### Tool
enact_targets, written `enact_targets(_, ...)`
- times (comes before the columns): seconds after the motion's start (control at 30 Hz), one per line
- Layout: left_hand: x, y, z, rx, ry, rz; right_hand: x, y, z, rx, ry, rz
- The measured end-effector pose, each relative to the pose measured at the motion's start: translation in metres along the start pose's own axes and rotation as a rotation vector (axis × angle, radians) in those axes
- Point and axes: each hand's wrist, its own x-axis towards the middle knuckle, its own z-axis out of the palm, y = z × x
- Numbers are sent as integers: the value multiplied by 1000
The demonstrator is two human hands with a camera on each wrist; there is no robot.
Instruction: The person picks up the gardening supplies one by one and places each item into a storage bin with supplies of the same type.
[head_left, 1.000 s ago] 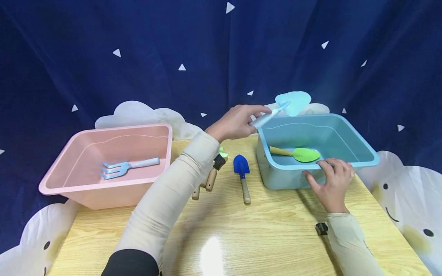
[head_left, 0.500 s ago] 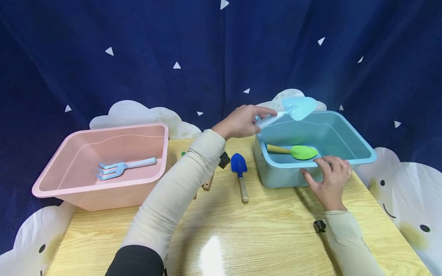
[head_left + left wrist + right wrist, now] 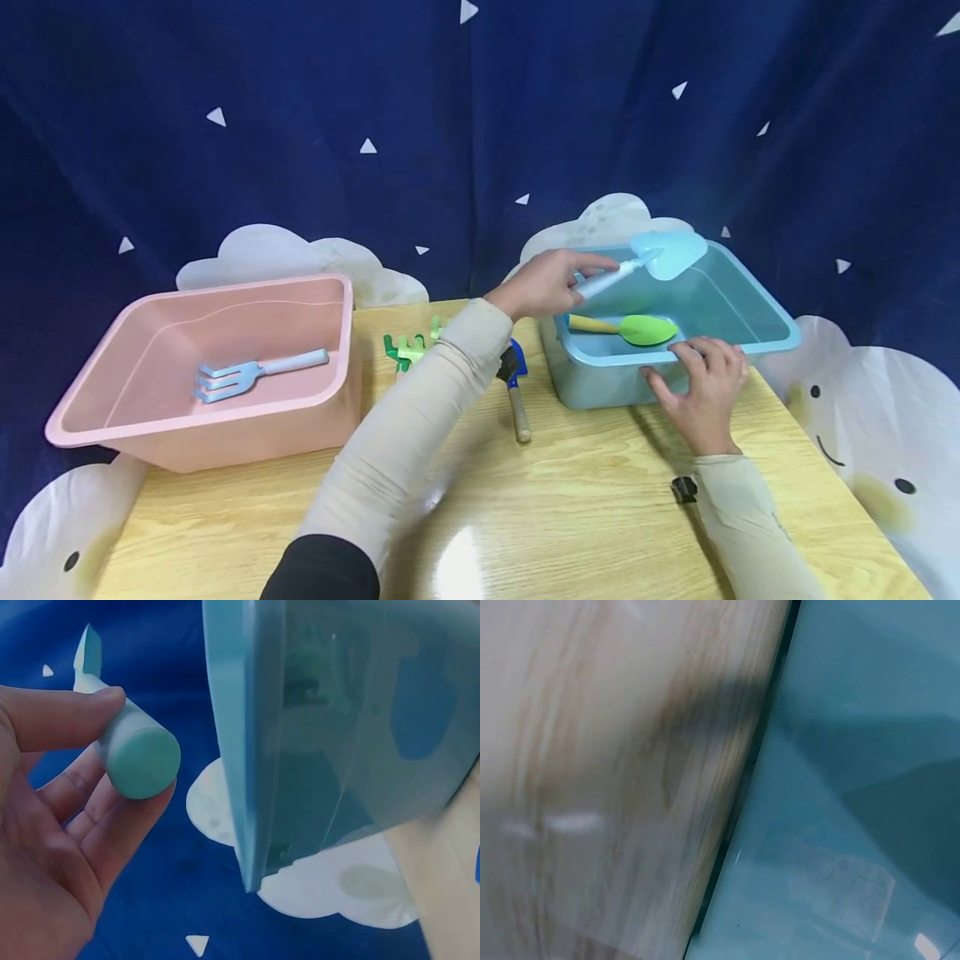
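My left hand (image 3: 551, 285) pinches the white handle of a light blue toy trowel (image 3: 671, 252), thumb on one side and fingers on the other. The trowel's blade is over the back of the blue bin (image 3: 600, 361). In the left wrist view the handle's round end (image 3: 144, 763) faces the camera, beside the bin's wall (image 3: 330, 750). My right hand (image 3: 705, 392) grips the bin's front rim, fingers over the edge and thumb on the outer wall. Inside the bin lies a green trowel (image 3: 649, 330) with a yellow handle. The right wrist view shows the bin's side (image 3: 840, 847), not the hand.
A pink bin (image 3: 247, 433) at the left holds a light blue toy fork (image 3: 228, 381). Between the bins, partly behind my left arm, lie a blue trowel (image 3: 519, 408) and green rakes (image 3: 408, 348). A dark blue curtain (image 3: 420, 100) hangs behind the wooden table (image 3: 585, 492).
My left hand has moved right and lower with the light blue trowel, bringing it further over the blue bin. My right hand keeps its grip on the rim. The view has shifted slightly right.
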Motion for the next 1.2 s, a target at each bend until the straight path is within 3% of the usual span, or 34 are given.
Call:
enact_targets(0.2, 5, 2, 15, 18, 23, 18, -1, 0, -2, 0, 5, 7)
enact_targets(0.6, 22, 10, 35, 31, -29, -14, -1, -1, -1, 3, 20, 4)
enact_targets(0.73, 21, 8, 37, 5, -54, -48, 0, -2, 2, 7, 17, -5)
enact_targets(1.2, 18, 2, 38, 23, -62, -33, -1, -2, 2, 25, 25, 6)
